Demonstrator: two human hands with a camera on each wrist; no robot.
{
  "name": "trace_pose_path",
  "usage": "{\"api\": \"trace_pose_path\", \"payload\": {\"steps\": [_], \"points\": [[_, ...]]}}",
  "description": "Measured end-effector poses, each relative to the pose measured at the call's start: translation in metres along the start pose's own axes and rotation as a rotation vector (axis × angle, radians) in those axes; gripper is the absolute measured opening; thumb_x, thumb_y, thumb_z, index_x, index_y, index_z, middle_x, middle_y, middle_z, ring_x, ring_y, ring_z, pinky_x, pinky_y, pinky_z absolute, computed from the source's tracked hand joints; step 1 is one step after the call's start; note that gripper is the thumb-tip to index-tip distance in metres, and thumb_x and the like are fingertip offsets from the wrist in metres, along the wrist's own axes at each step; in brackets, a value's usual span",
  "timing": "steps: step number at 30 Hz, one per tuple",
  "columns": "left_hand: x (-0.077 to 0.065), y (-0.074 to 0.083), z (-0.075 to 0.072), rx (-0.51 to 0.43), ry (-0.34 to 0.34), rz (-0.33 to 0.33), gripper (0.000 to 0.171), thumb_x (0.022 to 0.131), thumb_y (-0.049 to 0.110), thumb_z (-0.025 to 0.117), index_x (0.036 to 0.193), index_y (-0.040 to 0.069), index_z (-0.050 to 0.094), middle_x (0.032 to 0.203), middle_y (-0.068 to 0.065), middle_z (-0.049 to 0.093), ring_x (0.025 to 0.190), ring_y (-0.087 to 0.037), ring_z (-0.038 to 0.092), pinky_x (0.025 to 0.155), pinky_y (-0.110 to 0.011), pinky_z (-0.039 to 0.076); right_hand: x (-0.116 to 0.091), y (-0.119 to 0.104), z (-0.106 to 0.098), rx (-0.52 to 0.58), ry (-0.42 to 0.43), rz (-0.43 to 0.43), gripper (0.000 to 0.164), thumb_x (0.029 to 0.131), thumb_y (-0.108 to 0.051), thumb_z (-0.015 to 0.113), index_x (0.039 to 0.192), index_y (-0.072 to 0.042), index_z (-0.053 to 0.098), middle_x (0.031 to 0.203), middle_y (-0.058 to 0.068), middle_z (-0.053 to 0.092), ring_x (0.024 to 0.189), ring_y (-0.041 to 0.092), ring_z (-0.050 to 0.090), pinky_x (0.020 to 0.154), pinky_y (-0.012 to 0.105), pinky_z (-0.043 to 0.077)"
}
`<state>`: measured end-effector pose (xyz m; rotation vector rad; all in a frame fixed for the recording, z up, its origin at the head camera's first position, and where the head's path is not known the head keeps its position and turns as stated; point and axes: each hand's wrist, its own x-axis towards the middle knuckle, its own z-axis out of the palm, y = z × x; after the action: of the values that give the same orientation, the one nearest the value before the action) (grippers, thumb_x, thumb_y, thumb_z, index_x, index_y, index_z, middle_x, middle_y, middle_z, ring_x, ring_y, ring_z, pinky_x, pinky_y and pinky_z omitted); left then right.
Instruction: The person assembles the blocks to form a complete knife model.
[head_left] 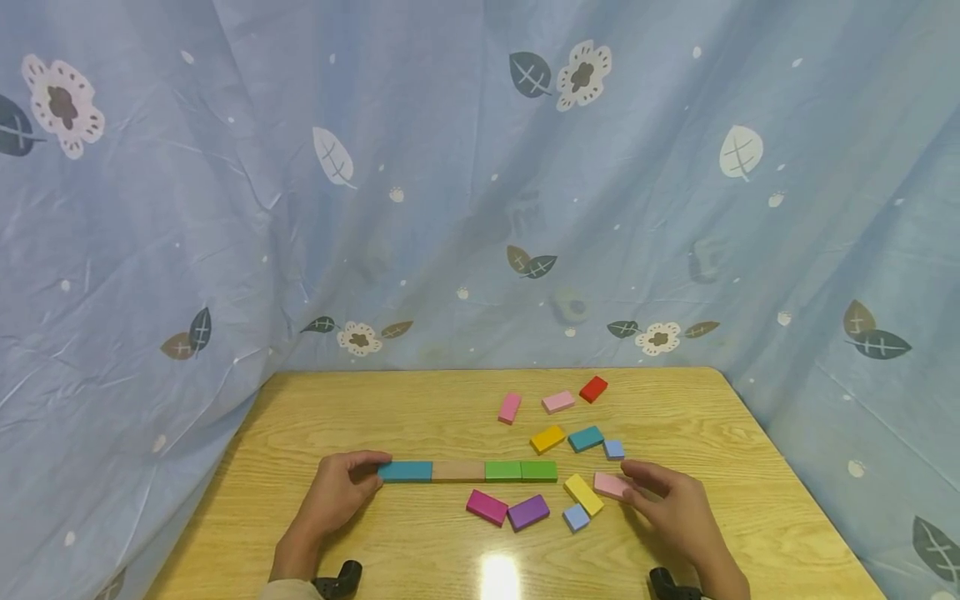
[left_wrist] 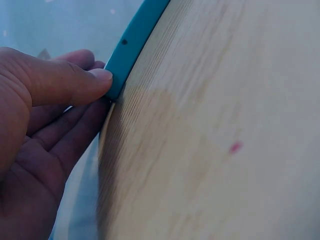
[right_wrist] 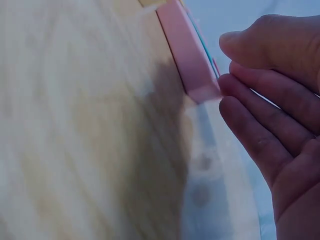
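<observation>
Long blue block [head_left: 406, 472]: pinched at one end by left hand [head_left: 336, 493]; nearest pink block [head_left: 611, 486]: ungripped, bordered by relaxed right hand [head_left: 673, 505]

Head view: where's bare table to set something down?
Free: table behind the row's tan block; between left hand and magenta block; right of the red block. Crowded: between purple block and right hand, around the yellow block.

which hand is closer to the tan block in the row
Left. The left hand is left of the tan block, with only the row's blue block between; the right hand is farther away, to its right, by a pink block.
</observation>
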<state>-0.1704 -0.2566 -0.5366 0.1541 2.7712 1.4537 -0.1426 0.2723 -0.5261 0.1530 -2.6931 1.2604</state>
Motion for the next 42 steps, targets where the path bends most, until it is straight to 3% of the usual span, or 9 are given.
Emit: {"api": "trace_pose_path", "payload": {"steps": [11, 19, 33, 42], "points": [[-0.001, 0.001, 0.001, -0.013, 0.011, 0.013, 0.038, 0.093, -0.007, 0.080, 0.124, 0.015, 0.083, 0.126, -0.004, 0.081, 0.123, -0.029, 0.076, 0.103, -0.042, 0.065, -0.001, 0.009, 0.003, 0.069, -0.038, 0.044, 0.037, 0.090, 0.002, 0.087, 0.125, -0.006, 0.081, 0.122, 0.011, 0.082, 0.107, 0.013, 0.081, 0.087, 0.016, 0.064], [0.000, 0.000, 0.002, -0.012, 0.007, -0.006, 0.039, 0.093, -0.006, 0.080, 0.124, 0.017, 0.083, 0.126, -0.001, 0.081, 0.125, -0.026, 0.075, 0.105, -0.040, 0.064, -0.001, 0.009, 0.002, 0.061, -0.055, 0.057, 0.037, 0.091, 0.005, 0.084, 0.125, -0.006, 0.081, 0.123, 0.012, 0.082, 0.107, 0.011, 0.080, 0.087, 0.015, 0.063], [-0.001, 0.001, 0.000, -0.012, 0.010, 0.022, 0.038, 0.094, -0.007, 0.080, 0.124, 0.016, 0.083, 0.126, -0.005, 0.081, 0.122, -0.028, 0.076, 0.101, -0.039, 0.065, 0.004, 0.001, -0.004, 0.010, -0.021, -0.002, 0.032, 0.093, -0.002, 0.086, 0.124, -0.010, 0.083, 0.119, 0.007, 0.084, 0.105, 0.004, 0.078, 0.086, 0.018, 0.064], [0.000, 0.002, 0.000, -0.015, 0.007, 0.009, 0.037, 0.094, -0.006, 0.080, 0.124, 0.016, 0.083, 0.126, -0.003, 0.081, 0.122, -0.027, 0.076, 0.101, -0.039, 0.065, 0.014, -0.008, 0.002, 0.050, 0.004, -0.135, 0.031, 0.092, 0.002, 0.085, 0.122, -0.006, 0.082, 0.116, 0.009, 0.084, 0.107, 0.006, 0.079, 0.087, 0.017, 0.064]]}}
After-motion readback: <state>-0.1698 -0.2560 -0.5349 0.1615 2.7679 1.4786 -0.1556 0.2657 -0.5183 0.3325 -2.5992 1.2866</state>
